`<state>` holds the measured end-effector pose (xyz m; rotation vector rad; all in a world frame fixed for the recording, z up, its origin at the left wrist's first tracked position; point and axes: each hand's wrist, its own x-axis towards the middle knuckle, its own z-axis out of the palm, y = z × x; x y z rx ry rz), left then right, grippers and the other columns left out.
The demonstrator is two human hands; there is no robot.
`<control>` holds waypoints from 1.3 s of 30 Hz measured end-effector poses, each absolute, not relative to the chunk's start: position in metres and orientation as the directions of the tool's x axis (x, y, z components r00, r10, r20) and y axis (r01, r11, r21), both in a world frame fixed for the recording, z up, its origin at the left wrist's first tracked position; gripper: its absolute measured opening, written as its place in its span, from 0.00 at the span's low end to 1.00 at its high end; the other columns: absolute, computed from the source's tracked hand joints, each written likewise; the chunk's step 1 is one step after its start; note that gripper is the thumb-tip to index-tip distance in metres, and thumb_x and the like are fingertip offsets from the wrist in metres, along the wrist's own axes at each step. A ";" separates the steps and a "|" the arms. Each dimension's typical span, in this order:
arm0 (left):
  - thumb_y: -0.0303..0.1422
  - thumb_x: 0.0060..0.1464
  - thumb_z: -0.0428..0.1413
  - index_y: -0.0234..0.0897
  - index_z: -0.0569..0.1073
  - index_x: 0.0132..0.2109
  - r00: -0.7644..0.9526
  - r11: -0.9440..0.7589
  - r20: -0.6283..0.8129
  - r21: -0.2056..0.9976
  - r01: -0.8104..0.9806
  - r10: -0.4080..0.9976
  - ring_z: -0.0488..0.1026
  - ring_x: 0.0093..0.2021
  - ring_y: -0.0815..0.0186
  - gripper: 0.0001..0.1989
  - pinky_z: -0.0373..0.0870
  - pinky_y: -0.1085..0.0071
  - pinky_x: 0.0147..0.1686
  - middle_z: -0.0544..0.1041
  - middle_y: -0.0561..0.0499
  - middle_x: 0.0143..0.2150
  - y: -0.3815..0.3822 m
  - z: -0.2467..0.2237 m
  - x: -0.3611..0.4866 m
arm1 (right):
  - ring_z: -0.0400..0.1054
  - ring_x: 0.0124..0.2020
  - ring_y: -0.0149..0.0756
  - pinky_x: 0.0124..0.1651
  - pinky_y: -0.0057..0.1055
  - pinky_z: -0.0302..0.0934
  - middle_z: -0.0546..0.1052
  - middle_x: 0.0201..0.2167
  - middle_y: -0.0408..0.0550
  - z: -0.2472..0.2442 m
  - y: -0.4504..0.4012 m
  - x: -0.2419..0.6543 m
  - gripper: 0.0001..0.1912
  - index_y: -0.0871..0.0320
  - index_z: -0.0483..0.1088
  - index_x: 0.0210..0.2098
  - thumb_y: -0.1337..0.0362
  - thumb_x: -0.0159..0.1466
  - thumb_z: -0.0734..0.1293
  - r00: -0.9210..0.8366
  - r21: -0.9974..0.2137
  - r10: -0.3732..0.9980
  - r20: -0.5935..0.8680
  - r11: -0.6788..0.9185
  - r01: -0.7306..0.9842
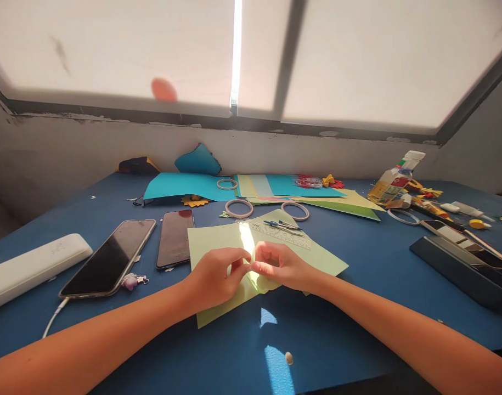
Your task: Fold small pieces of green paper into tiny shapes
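Over pale green paper sheets (218, 241), my left hand (218, 274) and my right hand (283, 266) meet, fingertips nearly touching. Both hands are closed in a pinch on a small piece of light green paper (254, 281), which the fingers partly hide. A strip of sunlight crosses it. Just beyond my right hand, a clear ruler (281, 235) lies on the sheets, with a drawing compass (284, 225) on top of it.
Left on the blue table (160, 351) lie two phones (111, 258) (174, 238) and a white power bank (37, 269). Behind are tape rolls (239, 208) and blue sheets (180, 186). A tilted bottle (394, 178), glue tubes (432, 208) and a dark case (460, 269) are at right.
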<state>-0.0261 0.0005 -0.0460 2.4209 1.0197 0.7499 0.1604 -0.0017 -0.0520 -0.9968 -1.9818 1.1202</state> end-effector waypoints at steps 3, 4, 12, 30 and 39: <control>0.30 0.55 0.48 0.36 0.71 0.35 0.595 -0.649 0.316 0.572 0.502 0.739 0.62 0.22 0.72 0.08 0.57 0.77 0.22 0.71 0.54 0.25 0.002 -0.046 -0.027 | 0.53 0.24 0.26 0.26 0.26 0.49 0.60 0.21 0.38 -0.052 -0.001 0.160 0.19 0.58 0.60 0.25 0.48 0.58 0.63 -0.503 -0.891 0.848 0.167 0.348 0.291; 0.30 0.55 0.48 0.36 0.71 0.35 0.599 -0.647 0.313 0.581 0.493 0.737 0.63 0.22 0.72 0.08 0.57 0.77 0.22 0.72 0.53 0.25 0.002 -0.045 -0.027 | 0.53 0.23 0.26 0.26 0.26 0.49 0.60 0.21 0.38 -0.052 -0.001 0.160 0.19 0.58 0.61 0.25 0.47 0.58 0.63 -0.503 -0.892 0.848 0.168 0.348 0.289; 0.30 0.55 0.48 0.34 0.72 0.34 0.600 -0.599 0.275 0.665 0.446 0.751 0.66 0.22 0.72 0.09 0.61 0.78 0.22 0.73 0.53 0.23 0.003 -0.040 -0.024 | 0.55 0.21 0.26 0.25 0.26 0.53 0.62 0.20 0.39 -0.048 -0.002 0.159 0.20 0.58 0.60 0.26 0.47 0.61 0.57 -0.517 -0.895 0.836 0.186 0.361 0.262; 0.32 0.55 0.48 0.33 0.71 0.31 0.543 -0.555 0.267 0.680 0.480 0.796 0.57 0.21 0.73 0.10 0.55 0.76 0.22 0.67 0.55 0.21 0.003 -0.044 -0.025 | 0.58 0.20 0.27 0.25 0.26 0.53 0.64 0.18 0.39 -0.050 -0.004 0.157 0.12 0.57 0.58 0.27 0.59 0.64 0.56 -0.434 -0.807 0.861 0.266 0.446 0.388; 0.33 0.54 0.46 0.34 0.68 0.31 0.553 -0.349 0.091 0.856 0.382 0.828 0.64 0.24 0.70 0.10 0.61 0.75 0.24 0.66 0.55 0.21 0.002 -0.034 -0.023 | 0.55 0.19 0.25 0.22 0.23 0.50 0.63 0.18 0.38 -0.055 -0.004 0.157 0.09 0.57 0.58 0.25 0.63 0.62 0.57 -0.434 -0.658 0.820 0.373 0.564 0.499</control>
